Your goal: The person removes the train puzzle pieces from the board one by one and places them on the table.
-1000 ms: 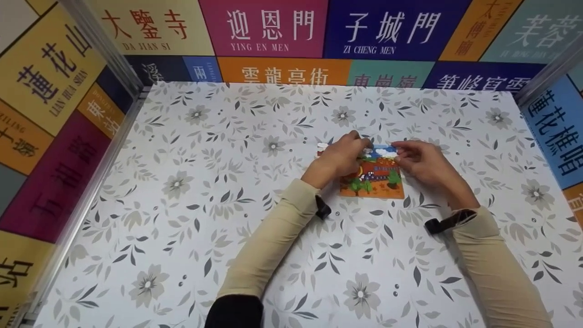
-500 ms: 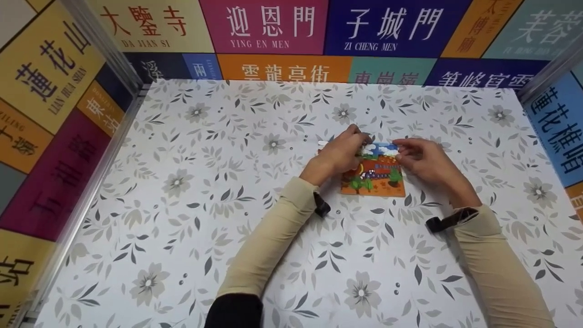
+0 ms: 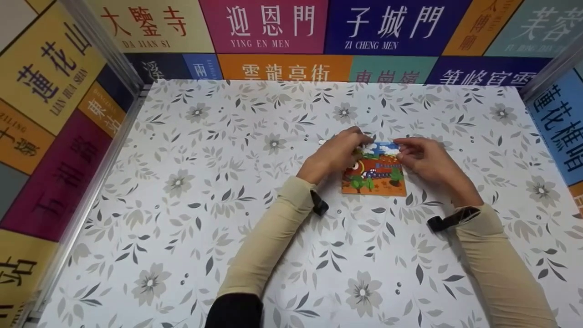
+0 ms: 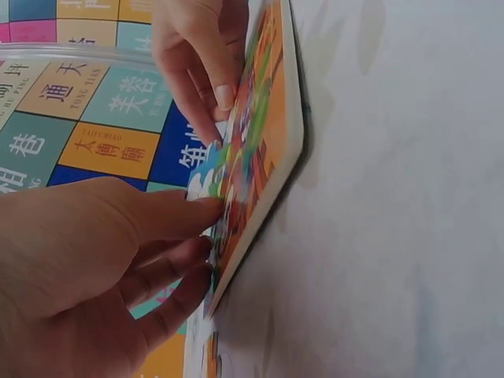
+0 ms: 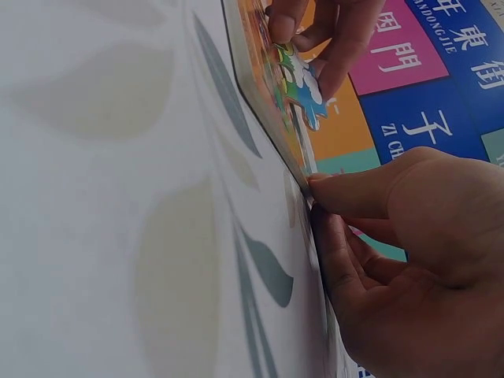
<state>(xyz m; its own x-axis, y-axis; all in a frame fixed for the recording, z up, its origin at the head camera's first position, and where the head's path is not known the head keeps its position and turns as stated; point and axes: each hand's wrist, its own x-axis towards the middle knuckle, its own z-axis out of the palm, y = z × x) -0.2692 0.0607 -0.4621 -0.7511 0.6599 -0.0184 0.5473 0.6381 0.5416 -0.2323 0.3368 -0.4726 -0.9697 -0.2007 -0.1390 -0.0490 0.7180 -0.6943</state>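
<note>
A small square jigsaw puzzle (image 3: 378, 175) with a train, trees, orange ground and cloudy sky lies on the table, right of centre in the head view. My left hand (image 3: 338, 152) is over its upper left part. In the right wrist view that hand's thumb and fingers pinch a blue, white and green jigsaw piece (image 5: 303, 85), tilted up from the puzzle. My right hand (image 3: 426, 159) pinches the puzzle's right edge near the far corner with thumb and forefinger. Left of the puzzle, a whitish bit (image 3: 321, 142) shows beyond my left hand; most of it is hidden.
The table (image 3: 227, 182) wears a white cover with grey flowers and leaves. Panels with coloured blocks and large characters stand along the back (image 3: 268, 27), the left (image 3: 59, 132) and the right (image 3: 555, 136). A dark strap (image 3: 448, 222) circles my right wrist.
My left hand has drawn slightly left, baring a little more of the puzzle's left side. My right hand keeps its hold at the right edge. The head view has shifted slightly.
</note>
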